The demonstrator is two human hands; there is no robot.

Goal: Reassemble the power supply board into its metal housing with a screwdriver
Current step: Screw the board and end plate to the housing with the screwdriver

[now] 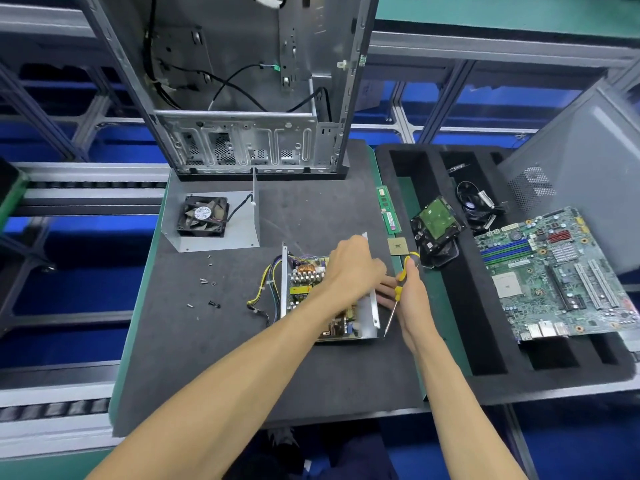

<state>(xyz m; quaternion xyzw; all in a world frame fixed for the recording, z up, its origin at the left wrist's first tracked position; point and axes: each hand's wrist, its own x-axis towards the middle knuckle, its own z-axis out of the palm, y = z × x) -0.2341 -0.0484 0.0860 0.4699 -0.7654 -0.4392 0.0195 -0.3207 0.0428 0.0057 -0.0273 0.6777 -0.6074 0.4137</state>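
The board (311,292) sits in its housing (369,313) near the middle of the mat (214,358). The left hand (353,268) rests over the housing's right wall, fingers extended. The right hand (412,296) grips the screwdriver (398,292) just right of the housing, tip down by the near right corner.

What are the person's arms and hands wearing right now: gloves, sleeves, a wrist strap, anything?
Nothing that shows. The left hand and right hand are bare, with no gloves, rings or watch visible. Both forearms are uncovered as far as the bottom edge of the picture, no sleeve cuffs in view. No wrist strap or cable runs from either wrist.
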